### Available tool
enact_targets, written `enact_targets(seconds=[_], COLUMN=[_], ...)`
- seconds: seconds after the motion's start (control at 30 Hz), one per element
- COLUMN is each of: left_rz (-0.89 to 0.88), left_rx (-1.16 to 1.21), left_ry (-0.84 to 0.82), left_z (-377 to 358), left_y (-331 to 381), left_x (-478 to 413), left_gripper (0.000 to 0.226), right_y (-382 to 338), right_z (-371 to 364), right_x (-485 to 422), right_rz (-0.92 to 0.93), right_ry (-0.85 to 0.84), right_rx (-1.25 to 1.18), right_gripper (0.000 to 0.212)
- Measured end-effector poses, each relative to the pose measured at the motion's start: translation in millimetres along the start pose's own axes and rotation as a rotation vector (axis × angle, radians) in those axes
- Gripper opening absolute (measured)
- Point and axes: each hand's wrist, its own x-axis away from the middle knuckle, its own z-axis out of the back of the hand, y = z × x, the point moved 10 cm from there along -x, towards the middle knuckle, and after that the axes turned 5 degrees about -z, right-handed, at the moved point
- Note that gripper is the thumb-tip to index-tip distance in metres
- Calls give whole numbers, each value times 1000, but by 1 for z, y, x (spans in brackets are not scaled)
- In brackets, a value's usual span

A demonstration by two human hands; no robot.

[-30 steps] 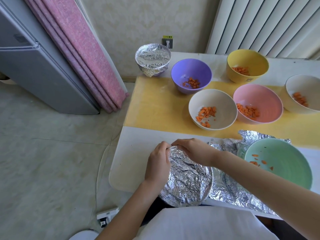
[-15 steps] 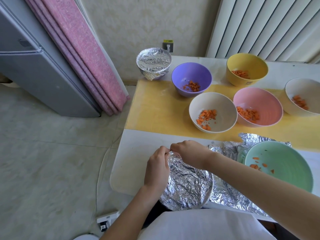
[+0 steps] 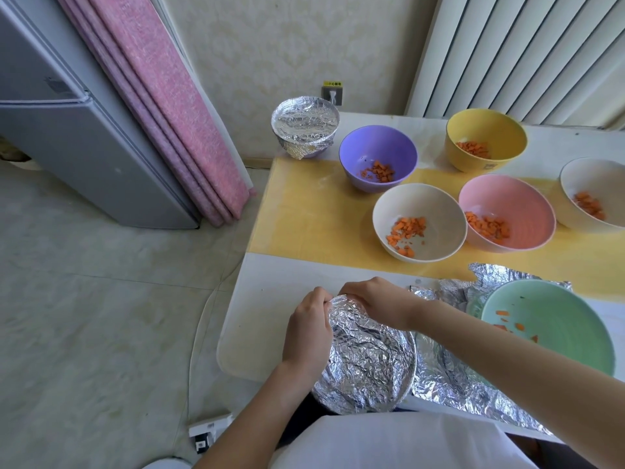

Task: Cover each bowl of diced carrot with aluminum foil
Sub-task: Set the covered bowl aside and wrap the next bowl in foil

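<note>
A bowl wrapped in crinkled foil (image 3: 368, 363) stands at the table's near edge. My left hand (image 3: 309, 328) grips its left rim, fingers curled on the foil. My right hand (image 3: 375, 299) pinches the foil at the far rim. A green bowl (image 3: 554, 330) with a few carrot bits sits on a loose foil sheet (image 3: 453, 377) to the right. Uncovered bowls with diced carrot stand behind: purple (image 3: 377, 154), cream (image 3: 419, 218), pink (image 3: 507, 208), yellow (image 3: 485, 137), and another cream bowl (image 3: 595, 191). A covered bowl (image 3: 304, 125) stands at the far left corner.
The bowls sit on a yellow mat (image 3: 304, 214) across a white table (image 3: 260, 306). A grey fridge (image 3: 77, 140) and pink curtain (image 3: 162, 96) stand to the left. A cable and power strip (image 3: 206, 431) lie on the floor.
Both hands stay at the far-left rim of the foil-covered bowl, fingers shifting slightly while pressing the foil. The camera view has tilted a little.
</note>
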Motion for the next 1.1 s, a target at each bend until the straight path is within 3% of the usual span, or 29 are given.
enact_targets(seconds=[0.47,0.63,0.87,1.1], left_rz=[9,-12,-26,-20], left_rx=[-22,-29,-26,-31], left_ry=[-51,-48,-46,-60], left_z=[-1,1,3,-1], left_y=[2,4,7,6], left_x=[-6,-6,-7,-8], left_gripper=[12,15,15,13], right_y=[16,29,28,5], right_z=[4,5,-4,-1], right_x=[8,3,3,-4], right_rz=[-49,-179,-236,-58], right_ry=[73,3,-69,-42], right_rx=[-68,-208,-143,39], right_gripper=[32,34,44,27])
